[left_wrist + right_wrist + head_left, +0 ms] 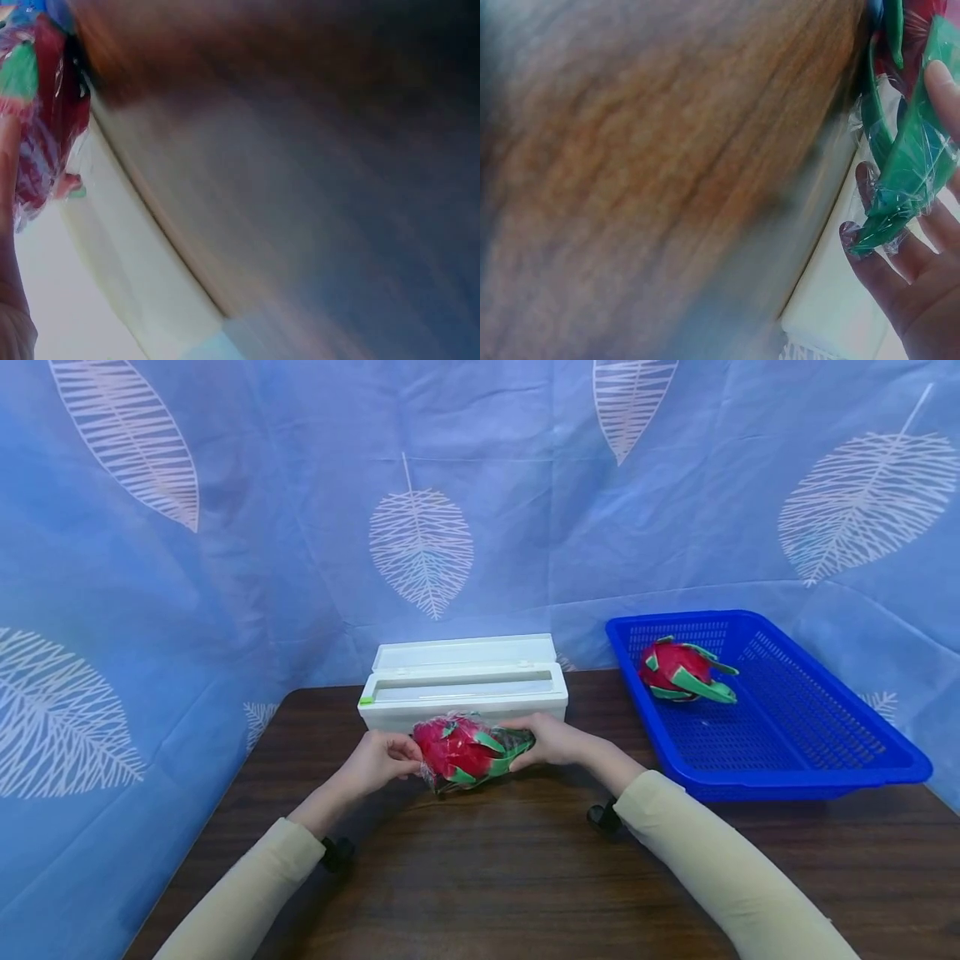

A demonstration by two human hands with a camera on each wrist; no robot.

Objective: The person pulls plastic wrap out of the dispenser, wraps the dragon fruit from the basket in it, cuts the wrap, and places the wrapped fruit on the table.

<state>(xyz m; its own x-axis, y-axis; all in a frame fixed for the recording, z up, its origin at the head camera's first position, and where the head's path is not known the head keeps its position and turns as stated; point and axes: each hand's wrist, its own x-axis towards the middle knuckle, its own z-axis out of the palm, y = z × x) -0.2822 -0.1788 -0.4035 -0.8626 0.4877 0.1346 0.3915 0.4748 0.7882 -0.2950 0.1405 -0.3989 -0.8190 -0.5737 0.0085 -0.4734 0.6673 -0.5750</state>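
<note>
A red dragon fruit [457, 747] with green scales is wrapped in clear plastic film and held between both hands above the table. At its left end, my left hand [379, 762] pinches the film with bent fingers. My right hand [553, 740] grips the green leafy end on the right, thumb in front. In the right wrist view, film covers the green leaf tips [907, 180], and the fingers of the right hand [919, 277] lie behind them. The left wrist view shows crinkled film over the dragon fruit [49, 97], with only part of the left hand visible.
Behind the hands stands a white cling film dispenser [465, 703], lid raised. A blue basket [795, 781] sits at the right with another dragon fruit [678, 668] in it. The brown wooden table [480, 877] backs onto a blue leaf-patterned cloth [480, 543].
</note>
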